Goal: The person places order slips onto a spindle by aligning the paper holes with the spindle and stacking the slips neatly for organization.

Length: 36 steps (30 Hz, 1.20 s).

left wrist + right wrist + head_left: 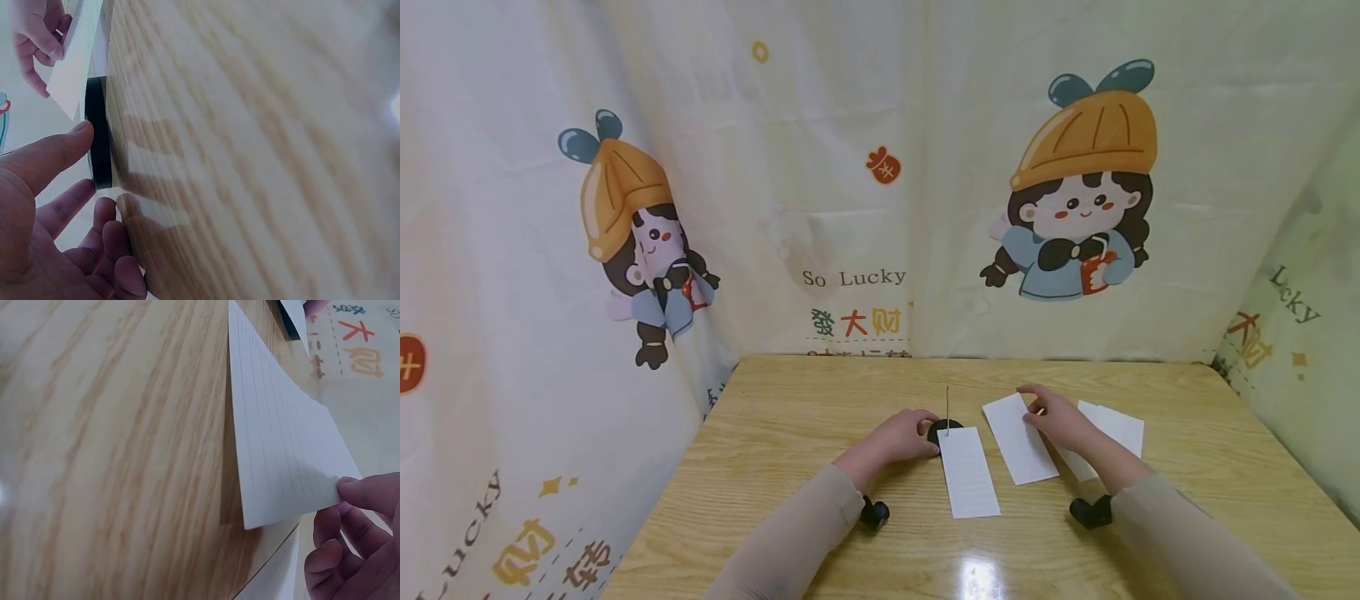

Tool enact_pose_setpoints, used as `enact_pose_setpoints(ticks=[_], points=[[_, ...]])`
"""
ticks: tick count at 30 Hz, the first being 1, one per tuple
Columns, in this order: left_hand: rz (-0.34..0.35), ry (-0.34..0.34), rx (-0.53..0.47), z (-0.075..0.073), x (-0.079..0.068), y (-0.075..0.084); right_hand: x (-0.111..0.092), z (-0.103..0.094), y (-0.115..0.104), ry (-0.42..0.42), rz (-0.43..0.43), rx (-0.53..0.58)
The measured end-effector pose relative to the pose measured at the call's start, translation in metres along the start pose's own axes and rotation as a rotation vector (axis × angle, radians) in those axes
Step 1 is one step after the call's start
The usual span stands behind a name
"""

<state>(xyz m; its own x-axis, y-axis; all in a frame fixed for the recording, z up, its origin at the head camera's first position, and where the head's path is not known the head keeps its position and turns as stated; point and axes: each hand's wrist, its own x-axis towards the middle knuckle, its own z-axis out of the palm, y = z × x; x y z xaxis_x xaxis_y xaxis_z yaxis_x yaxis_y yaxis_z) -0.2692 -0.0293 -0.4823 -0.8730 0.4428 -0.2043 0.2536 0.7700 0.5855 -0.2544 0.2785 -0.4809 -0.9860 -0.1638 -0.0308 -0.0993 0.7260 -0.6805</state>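
Observation:
A bill spike stands on the table, its thin upright rod rising from a round black base [934, 430]. My left hand [908, 435] grips the rim of that base from the left; in the left wrist view the thumb presses on the black disc [99, 144]. One white lined slip [970, 479] is on the spike, low down over the base, its length reaching towards me. To the right, my right hand [1062, 419] pinches another lined paper slip [1018, 446] at its edge between thumb and fingers. The right wrist view shows this slip [281, 450] tilted and partly lifted off the wood.
More white paper slips [1123, 432] lie overlapping on the wooden table [775, 450], beyond and partly under the right forearm. A printed curtain [850, 208] hangs behind the table and along both sides. Small black devices [874, 514] are at both wrists.

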Motion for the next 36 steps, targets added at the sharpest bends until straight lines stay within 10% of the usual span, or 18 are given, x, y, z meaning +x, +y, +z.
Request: enact_pose_setpoints(ticks=[36], points=[[-0.018, -0.002, -0.021, 0.001, 0.001, -0.001, -0.014, -0.009, -0.002, 0.045, -0.028, 0.182]])
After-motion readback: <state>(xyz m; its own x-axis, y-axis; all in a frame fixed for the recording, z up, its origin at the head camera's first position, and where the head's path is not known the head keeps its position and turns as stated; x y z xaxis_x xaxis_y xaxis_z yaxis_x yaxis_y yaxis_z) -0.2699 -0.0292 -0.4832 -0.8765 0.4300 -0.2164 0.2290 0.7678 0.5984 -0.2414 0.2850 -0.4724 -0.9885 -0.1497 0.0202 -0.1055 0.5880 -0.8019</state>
